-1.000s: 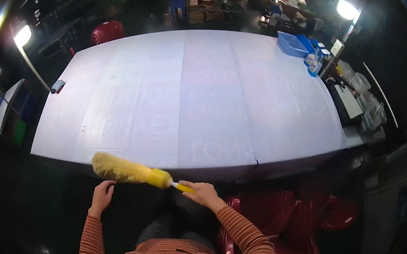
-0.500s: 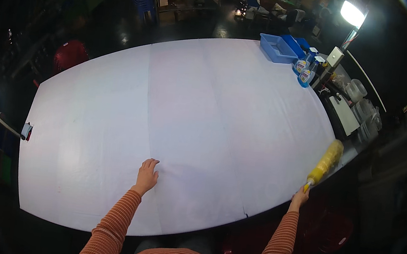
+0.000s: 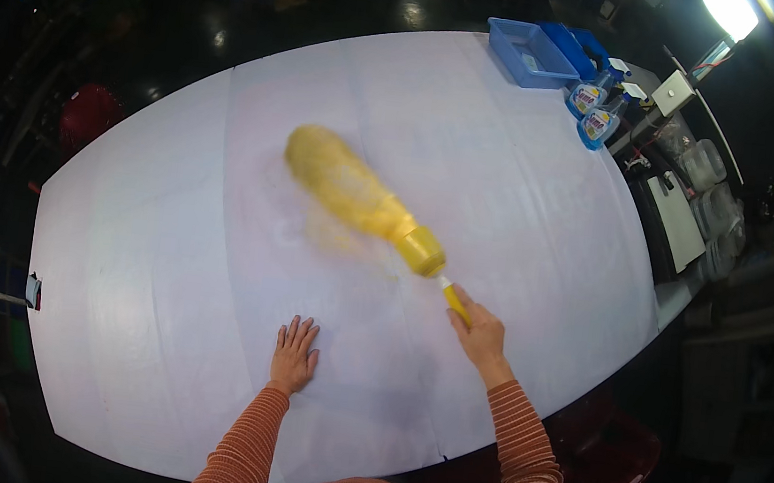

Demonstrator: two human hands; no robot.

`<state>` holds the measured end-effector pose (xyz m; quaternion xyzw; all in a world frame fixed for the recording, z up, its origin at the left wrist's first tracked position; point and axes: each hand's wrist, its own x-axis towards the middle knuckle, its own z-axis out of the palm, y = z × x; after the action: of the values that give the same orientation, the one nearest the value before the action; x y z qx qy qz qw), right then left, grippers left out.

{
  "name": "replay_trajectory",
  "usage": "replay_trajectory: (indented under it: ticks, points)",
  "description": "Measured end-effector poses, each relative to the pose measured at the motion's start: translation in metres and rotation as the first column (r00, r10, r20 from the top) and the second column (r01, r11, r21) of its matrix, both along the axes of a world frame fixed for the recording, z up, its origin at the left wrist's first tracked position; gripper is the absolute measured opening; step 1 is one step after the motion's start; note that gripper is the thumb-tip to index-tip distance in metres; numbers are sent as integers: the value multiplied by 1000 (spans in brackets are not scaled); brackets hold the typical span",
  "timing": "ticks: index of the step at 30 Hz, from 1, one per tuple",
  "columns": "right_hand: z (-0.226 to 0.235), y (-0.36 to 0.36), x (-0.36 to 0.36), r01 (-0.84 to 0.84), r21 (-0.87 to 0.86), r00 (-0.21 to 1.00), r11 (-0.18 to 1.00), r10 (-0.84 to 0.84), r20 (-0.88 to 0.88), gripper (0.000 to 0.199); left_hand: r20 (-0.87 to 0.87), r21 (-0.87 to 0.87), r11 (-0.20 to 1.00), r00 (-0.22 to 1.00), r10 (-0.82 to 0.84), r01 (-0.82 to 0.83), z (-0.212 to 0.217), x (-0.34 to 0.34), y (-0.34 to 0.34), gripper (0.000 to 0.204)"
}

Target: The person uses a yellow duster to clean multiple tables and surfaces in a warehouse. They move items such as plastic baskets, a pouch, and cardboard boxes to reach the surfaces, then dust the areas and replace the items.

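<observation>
In my right hand (image 3: 480, 339) is the handle of a yellow fluffy duster (image 3: 346, 181), my fingers wrapped round its yellow grip. The duster's head points away and to the left, over the middle of the white table (image 3: 151, 245); its fluff is blurred by motion. Whether the fluff touches the table I cannot tell. My left hand (image 3: 295, 356) lies palm down on the near part of the tabletop, fingers spread, holding nothing.
At the far right corner stand a blue tray (image 3: 530, 63) and two blue spray bottles (image 3: 598, 122). Beyond the right edge are a lamp (image 3: 730, 15), clear plastic containers (image 3: 704, 165) and a white board (image 3: 682, 221). Red chairs (image 3: 615, 454) stand by the near right and far left edges.
My right hand has swung the duster from the table's right edge leftward to its middle. My left hand has flattened onto the table with fingers spread. The view has shifted.
</observation>
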<state>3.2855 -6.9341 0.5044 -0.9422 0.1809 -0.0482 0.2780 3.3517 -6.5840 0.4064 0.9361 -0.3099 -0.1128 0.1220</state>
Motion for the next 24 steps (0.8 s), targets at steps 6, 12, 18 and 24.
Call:
replay_trajectory:
  ticks: [6, 12, 18, 24]
  points:
    - [-34, -183, 49, 683, 177, 702, 709, -704, 108, 44, -69, -14, 1000, 997, -20, 19, 2, 8, -18, 48]
    - [-49, -114, 95, 365, 145, 930, 919, -355, -90, 46, -64, -39, 999, 998, 22, -25, -3, 2, -8, 47]
    - [-4, -122, 138, 247, 90, 966, 965, -253, 56, 44, -49, -35, 999, 998, 35, -37, -3, 3, -4, 47]
    - [-37, -177, 233, 352, -106, 935, 930, -353, 1, 48, -49, -18, 1000, 999, 11, -12, -4, 9, -12, 46]
